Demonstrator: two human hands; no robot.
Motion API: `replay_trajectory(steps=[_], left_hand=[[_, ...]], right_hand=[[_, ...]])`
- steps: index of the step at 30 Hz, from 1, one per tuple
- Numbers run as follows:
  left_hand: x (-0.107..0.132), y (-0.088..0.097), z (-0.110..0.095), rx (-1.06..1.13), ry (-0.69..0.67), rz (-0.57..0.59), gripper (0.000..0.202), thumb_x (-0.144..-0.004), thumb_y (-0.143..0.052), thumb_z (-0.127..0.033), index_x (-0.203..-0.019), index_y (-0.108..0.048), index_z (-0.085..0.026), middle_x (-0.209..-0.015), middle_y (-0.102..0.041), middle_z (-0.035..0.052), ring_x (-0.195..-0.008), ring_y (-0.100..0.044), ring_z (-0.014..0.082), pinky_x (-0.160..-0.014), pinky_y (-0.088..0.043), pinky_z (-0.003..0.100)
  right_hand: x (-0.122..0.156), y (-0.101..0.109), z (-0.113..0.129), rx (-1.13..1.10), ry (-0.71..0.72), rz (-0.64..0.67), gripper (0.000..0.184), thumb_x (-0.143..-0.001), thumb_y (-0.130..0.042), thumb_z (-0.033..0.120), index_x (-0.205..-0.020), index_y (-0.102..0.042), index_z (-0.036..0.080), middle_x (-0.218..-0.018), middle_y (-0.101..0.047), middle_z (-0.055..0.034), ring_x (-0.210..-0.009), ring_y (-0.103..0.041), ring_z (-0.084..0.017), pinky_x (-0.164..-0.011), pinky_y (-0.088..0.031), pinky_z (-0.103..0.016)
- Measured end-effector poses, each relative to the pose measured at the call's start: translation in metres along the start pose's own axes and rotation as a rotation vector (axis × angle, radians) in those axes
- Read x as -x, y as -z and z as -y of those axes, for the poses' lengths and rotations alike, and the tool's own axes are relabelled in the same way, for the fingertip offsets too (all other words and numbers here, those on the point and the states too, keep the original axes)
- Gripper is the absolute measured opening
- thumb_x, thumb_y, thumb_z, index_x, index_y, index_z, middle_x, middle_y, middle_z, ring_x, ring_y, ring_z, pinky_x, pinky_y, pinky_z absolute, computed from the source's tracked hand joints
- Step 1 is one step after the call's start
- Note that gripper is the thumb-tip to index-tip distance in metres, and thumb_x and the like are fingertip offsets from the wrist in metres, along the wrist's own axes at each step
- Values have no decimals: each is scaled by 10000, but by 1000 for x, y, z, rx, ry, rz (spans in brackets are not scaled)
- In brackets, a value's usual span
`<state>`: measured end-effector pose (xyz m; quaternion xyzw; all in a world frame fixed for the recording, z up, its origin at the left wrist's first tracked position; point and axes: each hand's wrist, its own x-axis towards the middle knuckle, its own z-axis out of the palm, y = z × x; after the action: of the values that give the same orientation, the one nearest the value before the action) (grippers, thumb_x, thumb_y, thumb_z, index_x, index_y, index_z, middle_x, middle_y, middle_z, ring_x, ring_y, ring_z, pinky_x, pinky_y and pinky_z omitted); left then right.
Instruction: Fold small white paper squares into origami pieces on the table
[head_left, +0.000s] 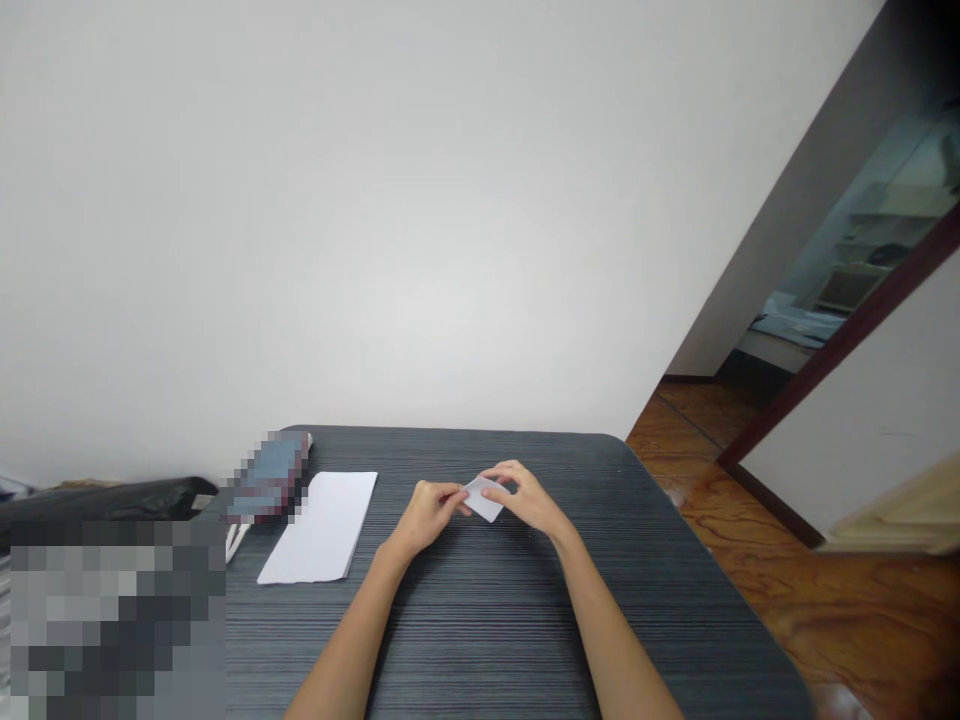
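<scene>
A small white piece of folded paper [484, 499] is held between my two hands, above the middle of the dark table [480, 620]. My left hand [430, 515] pinches its left corner between thumb and fingers. On the other side, my right hand [527, 497] grips the paper's right and upper edges, its thumb lying on the face of the sheet. The fingertips behind the paper are partly hidden. Left of my left hand lies a stack of white paper sheets [321, 527], apart from both hands.
A pixelated, blurred-out object [268, 478] stands at the table's back left, with a white cable [237, 540] beside it. A black bag-like thing [105, 500] lies farther left. Behind the table rises a white wall [420, 220]; a doorway and wooden floor [720, 500] are at right.
</scene>
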<state>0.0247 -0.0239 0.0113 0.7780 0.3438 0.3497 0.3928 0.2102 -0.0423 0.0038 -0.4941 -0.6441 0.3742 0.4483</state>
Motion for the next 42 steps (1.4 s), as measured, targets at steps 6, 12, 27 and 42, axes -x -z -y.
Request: replay_trajectory(steps=[6,12,27,42], left_hand=[[-3,-4,0,346,117,81,333,-765,-460,-376,-765,-634,-92,-580,-660,71,-532,-604,158,-515,-426,227],[-6,-4,5,611,231,82,406,-771,-446,-416,-706,-612,-52,-629,-664,131,-532,-615,168,-488,-416,228],[-3,-3,4,693,308,74,326,-699,-566,-357,-795,-595,-46,-624,-665,127,-572,-625,183,-524,-440,251],[-4,-2,2,567,332,64,236,-678,-578,-304,-677,-603,-70,-596,-667,105,-565,-632,192,-479,-429,231]], right_hand=[[3,-5,11,-139,-14,168,247,-709,-542,315,-821,-654,126,-598,-572,-8,-497,-459,-96,-444,-339,-200],[4,-2,11,-179,-55,200,323,-730,-516,321,-969,-628,134,-578,-555,-9,-462,-423,-79,-390,-311,-180],[4,3,10,-149,39,272,268,-733,-508,260,-960,-636,199,-686,-520,-10,-519,-443,-78,-406,-381,-174],[5,5,13,-165,-28,278,265,-728,-495,264,-921,-654,176,-715,-600,-29,-533,-494,-96,-457,-399,-199]])
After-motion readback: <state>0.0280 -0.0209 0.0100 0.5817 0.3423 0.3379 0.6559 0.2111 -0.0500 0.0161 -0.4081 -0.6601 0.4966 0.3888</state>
